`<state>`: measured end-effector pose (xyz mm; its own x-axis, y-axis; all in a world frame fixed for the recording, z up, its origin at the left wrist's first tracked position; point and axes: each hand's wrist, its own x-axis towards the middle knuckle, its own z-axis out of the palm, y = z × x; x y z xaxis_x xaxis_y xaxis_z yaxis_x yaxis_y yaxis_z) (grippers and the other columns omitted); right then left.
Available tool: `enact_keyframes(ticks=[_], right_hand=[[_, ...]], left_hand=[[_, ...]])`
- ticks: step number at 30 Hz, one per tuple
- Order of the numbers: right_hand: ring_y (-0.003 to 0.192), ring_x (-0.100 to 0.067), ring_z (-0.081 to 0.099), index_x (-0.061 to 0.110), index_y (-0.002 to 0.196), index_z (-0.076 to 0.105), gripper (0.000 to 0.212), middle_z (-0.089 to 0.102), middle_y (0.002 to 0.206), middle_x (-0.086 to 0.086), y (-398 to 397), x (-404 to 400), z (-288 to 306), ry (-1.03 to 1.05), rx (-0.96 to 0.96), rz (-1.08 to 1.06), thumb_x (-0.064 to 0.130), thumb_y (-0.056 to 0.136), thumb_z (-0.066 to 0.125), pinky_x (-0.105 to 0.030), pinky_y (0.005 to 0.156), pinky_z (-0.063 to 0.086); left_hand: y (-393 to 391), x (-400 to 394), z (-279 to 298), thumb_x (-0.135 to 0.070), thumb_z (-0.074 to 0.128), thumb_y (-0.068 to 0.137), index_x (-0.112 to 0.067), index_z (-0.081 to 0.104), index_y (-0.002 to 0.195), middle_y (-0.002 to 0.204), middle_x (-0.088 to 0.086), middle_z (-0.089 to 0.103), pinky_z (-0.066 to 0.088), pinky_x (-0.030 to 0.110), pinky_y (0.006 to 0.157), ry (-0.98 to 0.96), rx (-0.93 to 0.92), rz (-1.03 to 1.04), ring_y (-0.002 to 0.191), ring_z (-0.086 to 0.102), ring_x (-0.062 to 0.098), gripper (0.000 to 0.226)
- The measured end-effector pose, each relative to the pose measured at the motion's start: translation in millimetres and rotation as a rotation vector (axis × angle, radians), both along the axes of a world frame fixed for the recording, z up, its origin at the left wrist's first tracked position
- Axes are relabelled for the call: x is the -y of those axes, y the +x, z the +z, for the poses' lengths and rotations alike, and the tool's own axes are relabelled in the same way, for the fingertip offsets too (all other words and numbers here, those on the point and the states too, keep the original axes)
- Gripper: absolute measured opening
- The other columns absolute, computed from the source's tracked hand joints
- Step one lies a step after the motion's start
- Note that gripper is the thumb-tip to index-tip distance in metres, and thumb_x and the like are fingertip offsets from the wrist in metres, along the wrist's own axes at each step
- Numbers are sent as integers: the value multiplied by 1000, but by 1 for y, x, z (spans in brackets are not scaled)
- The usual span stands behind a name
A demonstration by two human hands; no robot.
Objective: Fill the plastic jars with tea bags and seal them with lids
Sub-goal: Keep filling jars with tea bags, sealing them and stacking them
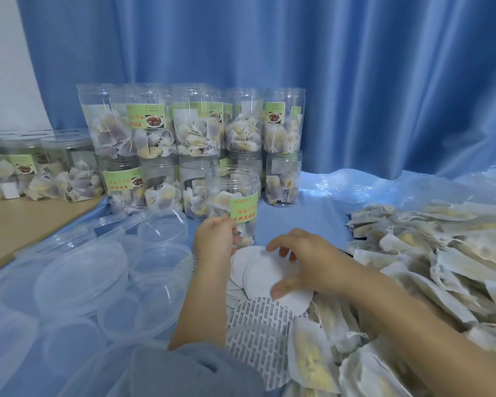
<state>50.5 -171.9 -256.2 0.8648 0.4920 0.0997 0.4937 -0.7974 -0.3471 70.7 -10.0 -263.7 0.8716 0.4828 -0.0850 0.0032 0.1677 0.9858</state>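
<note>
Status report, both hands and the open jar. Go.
Left hand grips filled open jar. Right hand pinches white seal disc off stack. Clear lids left, unobstructed.

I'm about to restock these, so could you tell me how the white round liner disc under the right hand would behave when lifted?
The liner disc looks thin and flat, so probably very light and bendy. It overlaps others in a loose stack, so several may slide or lift together. The right hand pinches its edge, which suggests that edge-picking works.

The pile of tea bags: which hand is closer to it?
Right. The right hand pinches a white disc just beside the pile of tea bags; the left hand holds the jar, farther away.
</note>
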Motion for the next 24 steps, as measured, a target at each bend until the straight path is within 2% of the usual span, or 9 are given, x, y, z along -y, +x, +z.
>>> enact_keyframes(ticks=[3, 6, 9, 12, 15, 17, 19, 21, 24], right_hand=[[117, -16, 43, 27, 139, 38, 95, 35, 128, 2, 0, -1, -1, 10, -22, -52, 41, 58, 86, -24, 92, 38], [114, -17, 47, 26, 139, 38, 96, 41, 125, 0, 1, -1, -2, 63, -35, -119, 38, 57, 88, -21, 85, 36], [97, -14, 49, 27, 129, 45, 77, 51, 100, 5, 0, 1, -3, 196, -9, -157, 31, 63, 86, -22, 73, 38], [93, -16, 52, 23, 122, 53, 53, 54, 96, 6, 1, 1, -2, 395, 165, -244, 26, 75, 77, -18, 68, 31], [75, -16, 49, 11, 105, 64, 25, 59, 80, 2, 1, 2, 4, 558, 411, -307, 23, 84, 69, -13, 62, 31], [61, -17, 43, 5, 87, 65, 16, 52, 58, -1, 0, 1, 8, 577, 534, -300, 20, 86, 65, -14, 58, 34], [52, -11, 41, 8, 100, 66, 14, 36, 47, 8, -5, -7, 14, 559, 629, -223, 12, 88, 62, -4, 55, 34], [57, 0, 48, 21, 125, 58, 42, 45, 51, 9, -7, -24, 23, 487, 663, -96, 3, 88, 59, 1, 57, 34], [73, -7, 60, 11, 102, 71, 42, 68, 83, -10, 1, -61, 32, 324, 702, 118, -17, 75, 58, -9, 65, 41]], left_hand=[[1, 1, -2, -3, 53, 83, -12, 53, 66, 58, 1, 52, 33, 18, 41, 15, -10, 5, 45, 47, 10, 19], [1, 4, -4, -2, 53, 81, -11, 54, 67, 59, 2, 52, 32, 21, 46, 32, -16, 4, 47, 46, 12, 17], [2, 4, -5, -3, 53, 81, -11, 55, 69, 61, 2, 54, 32, 21, 45, 48, -17, 4, 41, 47, 9, 14], [1, 2, -3, -6, 54, 82, -8, 58, 74, 60, 2, 55, 34, 18, 41, 20, -3, 25, 32, 48, 4, 9], [1, 0, -1, -9, 56, 81, -10, 56, 69, 59, 2, 55, 39, 22, 46, -26, 11, 46, 49, 51, 12, 12], [-1, 0, 2, -11, 56, 81, -8, 56, 71, 61, 3, 55, 42, 24, 49, -90, 40, 56, 55, 51, 16, 11], [-4, 2, 7, -13, 55, 82, -6, 58, 79, 66, 4, 58, 43, 22, 45, -152, 99, 137, 56, 50, 15, 9], [-9, 1, 14, -16, 52, 85, -8, 58, 88, 78, 5, 63, 48, 23, 56, -178, 178, 314, 63, 53, 16, 10], [-19, -5, 27, -16, 48, 89, -18, 49, 88, 73, -9, 56, 35, 4, 53, -167, 324, 619, 63, 49, 2, 3]])
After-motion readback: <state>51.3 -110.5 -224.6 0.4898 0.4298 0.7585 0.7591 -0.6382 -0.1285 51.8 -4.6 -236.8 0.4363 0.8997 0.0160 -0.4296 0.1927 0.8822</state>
